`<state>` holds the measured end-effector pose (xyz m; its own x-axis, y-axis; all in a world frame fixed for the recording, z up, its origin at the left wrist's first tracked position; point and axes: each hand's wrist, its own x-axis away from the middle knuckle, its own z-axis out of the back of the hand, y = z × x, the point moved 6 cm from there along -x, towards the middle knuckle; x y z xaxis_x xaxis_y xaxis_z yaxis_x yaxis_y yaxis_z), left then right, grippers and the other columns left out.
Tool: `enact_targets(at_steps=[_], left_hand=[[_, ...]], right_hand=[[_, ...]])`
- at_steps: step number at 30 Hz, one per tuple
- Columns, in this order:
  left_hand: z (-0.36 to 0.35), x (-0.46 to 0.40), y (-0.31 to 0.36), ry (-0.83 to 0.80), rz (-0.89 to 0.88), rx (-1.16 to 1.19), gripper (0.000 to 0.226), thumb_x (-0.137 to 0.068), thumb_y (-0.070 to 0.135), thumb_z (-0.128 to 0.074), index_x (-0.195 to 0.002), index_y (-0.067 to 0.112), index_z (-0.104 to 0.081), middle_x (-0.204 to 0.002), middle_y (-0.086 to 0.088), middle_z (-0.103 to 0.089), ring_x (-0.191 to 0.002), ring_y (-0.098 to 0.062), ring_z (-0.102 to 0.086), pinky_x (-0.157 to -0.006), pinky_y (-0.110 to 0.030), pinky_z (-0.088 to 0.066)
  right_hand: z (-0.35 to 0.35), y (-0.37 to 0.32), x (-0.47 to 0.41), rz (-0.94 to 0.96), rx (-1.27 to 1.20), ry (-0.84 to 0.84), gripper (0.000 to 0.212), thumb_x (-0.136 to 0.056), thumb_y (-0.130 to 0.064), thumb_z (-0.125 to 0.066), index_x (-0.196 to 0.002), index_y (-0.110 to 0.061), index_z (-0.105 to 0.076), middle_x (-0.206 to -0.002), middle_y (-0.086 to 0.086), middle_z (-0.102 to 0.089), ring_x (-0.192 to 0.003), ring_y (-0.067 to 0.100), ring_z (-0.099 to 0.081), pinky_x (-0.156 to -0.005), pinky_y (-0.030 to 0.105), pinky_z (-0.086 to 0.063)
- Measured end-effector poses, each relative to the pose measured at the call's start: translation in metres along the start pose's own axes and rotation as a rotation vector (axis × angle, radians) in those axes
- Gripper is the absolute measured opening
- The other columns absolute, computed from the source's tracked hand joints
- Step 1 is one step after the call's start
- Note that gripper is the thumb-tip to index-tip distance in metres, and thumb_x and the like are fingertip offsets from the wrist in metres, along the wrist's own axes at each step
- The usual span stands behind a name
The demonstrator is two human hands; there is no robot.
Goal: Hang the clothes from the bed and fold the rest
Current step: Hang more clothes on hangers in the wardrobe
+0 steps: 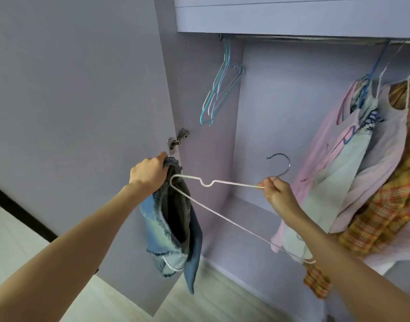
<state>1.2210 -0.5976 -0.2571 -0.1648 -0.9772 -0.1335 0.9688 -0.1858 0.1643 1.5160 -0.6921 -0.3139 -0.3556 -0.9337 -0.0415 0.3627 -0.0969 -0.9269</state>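
Your left hand (150, 171) is bunched tight on the denim (173, 219) waistband, your right hand (277, 190) pinches the hanger (222, 182) neck just under its hook, so I'd feed the hanger's far end, beside your left fist, further inside before lifting.

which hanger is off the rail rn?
The white hanger, pinched below its hook by the right hand. One end sits inside the denim garment. The teal empty hangers hang from the rail.
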Motion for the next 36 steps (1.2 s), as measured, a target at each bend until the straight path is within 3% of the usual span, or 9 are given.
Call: enact_targets(at_steps=[4,7,11,14,19,22,25,29,36], left_hand=[[0.01,0.003,0.005,0.038,-0.036,0.027,0.024,-0.098,0.022,-0.036,-0.118,0.016,-0.046,-0.1,-0.019,-0.063,-0.088,-0.04,-0.056,-0.07,-0.039,-0.04],[0.02,0.014,0.026,0.058,-0.082,0.119,0.025,-0.094,0.015,-0.038,-0.117,0.015,-0.049,-0.102,-0.017,-0.064,-0.089,-0.041,-0.056,-0.071,-0.039,-0.04],[0.022,0.041,0.062,-0.061,-0.278,0.151,0.03,-0.09,0.015,-0.04,-0.118,0.021,-0.049,-0.112,-0.007,-0.062,-0.098,-0.037,-0.057,-0.08,-0.041,-0.046],[0.012,0.059,0.065,-0.183,-0.389,-0.162,0.042,-0.09,0.029,-0.043,-0.131,0.023,-0.038,-0.12,-0.003,-0.048,-0.109,-0.028,-0.05,-0.08,-0.038,-0.043],[0.037,0.056,0.062,0.168,-0.434,-0.206,0.048,-0.084,0.054,-0.053,-0.115,0.018,-0.052,-0.115,-0.003,-0.045,-0.106,-0.024,-0.041,-0.089,-0.034,-0.032],[0.023,0.043,0.07,-0.001,-0.467,-0.191,0.045,-0.09,0.053,-0.046,-0.12,0.02,-0.049,-0.115,0.0,-0.052,-0.108,-0.025,-0.05,-0.085,-0.034,-0.035],[0.01,0.034,0.067,-0.21,-0.488,-0.04,0.028,-0.096,0.039,-0.045,-0.103,0.016,-0.058,-0.095,0.0,-0.058,-0.088,-0.027,-0.057,-0.069,-0.03,-0.039],[0.008,0.036,0.059,-0.163,-0.547,0.211,0.008,-0.089,0.015,-0.058,-0.09,0.007,-0.059,-0.075,0.0,-0.057,-0.068,-0.02,-0.053,-0.066,-0.031,-0.042],[0.01,0.048,0.057,-0.148,-0.524,0.278,0.027,-0.084,0.009,-0.054,-0.093,0.023,-0.033,-0.057,0.009,-0.041,-0.048,-0.012,-0.039,-0.052,-0.025,-0.031]], right_hand=[[-0.029,-0.016,0.008,0.147,0.412,-0.123,0.023,-0.096,-0.008,-0.038,-0.091,-0.002,-0.06,-0.088,0.008,-0.066,-0.083,0.03,-0.057,-0.073,0.032,-0.041],[-0.058,-0.026,0.016,0.18,0.608,-0.166,0.024,-0.097,-0.013,-0.035,-0.101,-0.004,-0.057,-0.102,0.018,-0.065,-0.096,0.039,-0.056,-0.073,0.037,-0.038],[-0.072,-0.044,0.022,0.234,0.231,0.02,0.027,-0.099,-0.01,-0.037,-0.096,0.002,-0.06,-0.087,0.016,-0.067,-0.083,0.036,-0.057,-0.071,0.037,-0.038],[-0.065,-0.047,0.023,0.208,-0.042,0.095,0.027,-0.098,-0.004,-0.037,-0.09,0.005,-0.062,-0.064,-0.013,-0.05,-0.061,0.011,-0.047,-0.066,0.027,-0.034],[-0.068,-0.065,0.031,0.347,-0.06,0.031,0.025,-0.097,-0.003,-0.039,-0.09,0.002,-0.063,-0.056,-0.012,-0.041,-0.05,0.007,-0.035,-0.055,0.027,-0.032],[-0.069,-0.076,0.037,0.412,-0.051,0.002,0.025,-0.097,-0.004,-0.041,-0.089,-0.002,-0.065,-0.054,-0.011,-0.04,-0.047,0.009,-0.037,-0.051,0.021,-0.03],[-0.07,-0.077,0.033,0.279,-0.21,-0.225,0.025,-0.097,-0.003,-0.042,-0.084,-0.008,-0.064,-0.052,-0.009,-0.047,-0.048,0.003,-0.041,-0.052,0.014,-0.033],[-0.061,-0.066,0.025,-0.133,-0.581,-0.767,0.023,-0.091,-0.006,-0.045,-0.105,-0.012,-0.063,-0.082,0.004,-0.069,-0.074,0.014,-0.064,-0.068,0.025,-0.05],[-0.103,-0.057,0.016,0.042,0.115,-0.843,0.009,-0.09,-0.007,-0.055,-0.092,-0.015,-0.058,-0.075,-0.009,-0.06,-0.068,0.002,-0.057,-0.063,0.013,-0.046]])
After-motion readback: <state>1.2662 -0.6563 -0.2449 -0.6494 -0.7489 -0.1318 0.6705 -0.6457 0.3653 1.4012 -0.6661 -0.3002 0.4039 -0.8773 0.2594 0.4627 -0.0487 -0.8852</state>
